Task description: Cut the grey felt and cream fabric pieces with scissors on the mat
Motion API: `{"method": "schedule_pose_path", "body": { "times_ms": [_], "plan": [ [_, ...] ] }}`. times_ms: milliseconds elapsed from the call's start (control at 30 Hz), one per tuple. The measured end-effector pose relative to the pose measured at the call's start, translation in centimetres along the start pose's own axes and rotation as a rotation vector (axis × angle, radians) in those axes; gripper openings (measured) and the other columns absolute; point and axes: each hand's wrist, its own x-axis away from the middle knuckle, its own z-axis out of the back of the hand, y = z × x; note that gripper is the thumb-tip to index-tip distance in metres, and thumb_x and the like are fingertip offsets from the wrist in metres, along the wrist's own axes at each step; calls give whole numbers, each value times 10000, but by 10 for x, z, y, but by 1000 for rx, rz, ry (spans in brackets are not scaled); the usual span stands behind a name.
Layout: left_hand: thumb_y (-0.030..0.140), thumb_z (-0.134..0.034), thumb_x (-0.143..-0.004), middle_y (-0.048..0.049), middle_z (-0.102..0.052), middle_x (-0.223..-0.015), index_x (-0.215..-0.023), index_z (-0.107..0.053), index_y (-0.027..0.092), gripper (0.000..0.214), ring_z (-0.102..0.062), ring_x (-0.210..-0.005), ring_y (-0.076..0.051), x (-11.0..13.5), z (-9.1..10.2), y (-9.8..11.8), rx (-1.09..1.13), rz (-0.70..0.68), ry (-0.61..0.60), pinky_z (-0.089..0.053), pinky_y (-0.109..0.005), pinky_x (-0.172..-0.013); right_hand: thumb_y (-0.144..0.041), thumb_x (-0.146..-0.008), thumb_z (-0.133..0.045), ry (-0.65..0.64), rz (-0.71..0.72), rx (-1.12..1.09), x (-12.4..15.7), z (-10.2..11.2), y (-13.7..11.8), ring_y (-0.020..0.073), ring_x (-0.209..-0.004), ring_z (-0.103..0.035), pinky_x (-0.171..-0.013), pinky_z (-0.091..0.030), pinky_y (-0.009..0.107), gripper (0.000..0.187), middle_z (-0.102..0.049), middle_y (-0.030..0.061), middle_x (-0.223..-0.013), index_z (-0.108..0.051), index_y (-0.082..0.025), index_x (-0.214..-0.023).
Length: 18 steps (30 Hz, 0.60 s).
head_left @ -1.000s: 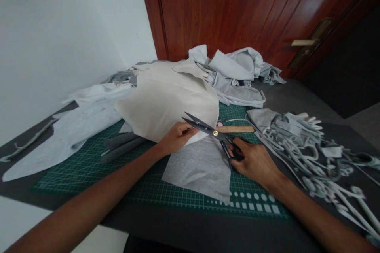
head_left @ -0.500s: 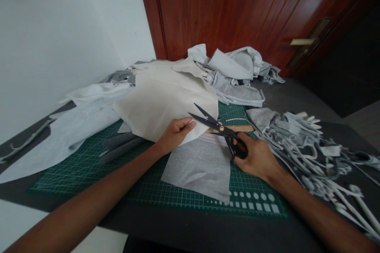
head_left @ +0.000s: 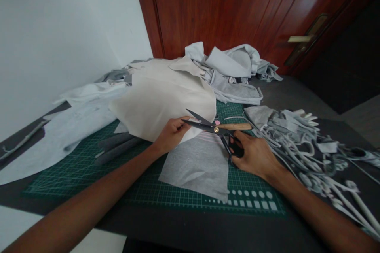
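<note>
My right hand (head_left: pixel 253 156) grips the handles of black scissors (head_left: pixel 208 126) whose blades are slightly apart, tips pointing left at the edge of a cream fabric sheet (head_left: pixel 160 101). My left hand (head_left: pixel 172 134) is closed on that cream edge, pinching it just beside the blade tips. A grey fabric piece (head_left: pixel 197 166) lies flat under the scissors on the green cutting mat (head_left: pixel 77 166). A wooden ruler (head_left: pixel 236 126) sits just behind the scissors' pivot.
A heap of grey and white strips (head_left: pixel 308 142) covers the right side of the dark table (head_left: pixel 208 229). Crumpled grey clothing (head_left: pixel 234 71) is piled at the back before a red-brown door (head_left: pixel 237 8). White fabric (head_left: pixel 65 126) and dark rolls (head_left: pixel 118 146) lie left.
The scissor blades, wide apart half a second ago, have closed down toward the cream edge and shifted slightly left. My left hand keeps its hold on the fabric.
</note>
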Motion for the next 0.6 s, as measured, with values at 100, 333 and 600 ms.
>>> {"method": "schedule_pose_path", "body": {
  "times_ms": [100,333,600],
  "plan": [
    [280,-537,-926,-41,-756,-894,-982,-757,163,255,-650,-784,-156,0,0,0,-2,18,-10,-490,-245,-687,-281,-756,-568,-2,6,-6,0,1,0,190,-651,-636,-580,-346,288,175,-696,24,-828,-553,-212,-915],
    [238,-523,-909,-22,-704,-781,-936,-745,146,241,-568,-638,-116,0,1,2,-20,29,-30,-407,-209,-556,-291,-773,-560,-6,30,-5,1,0,2,198,-685,-654,-588,-355,291,169,-708,28,-856,-542,-210,-920],
    [213,-523,-894,-20,-678,-768,-896,-736,136,227,-525,-603,-98,1,1,2,9,62,-62,-369,-198,-509,-289,-762,-568,-43,24,-63,0,0,1,186,-674,-636,-582,-364,278,166,-697,27,-836,-539,-209,-904]
  ]
}}
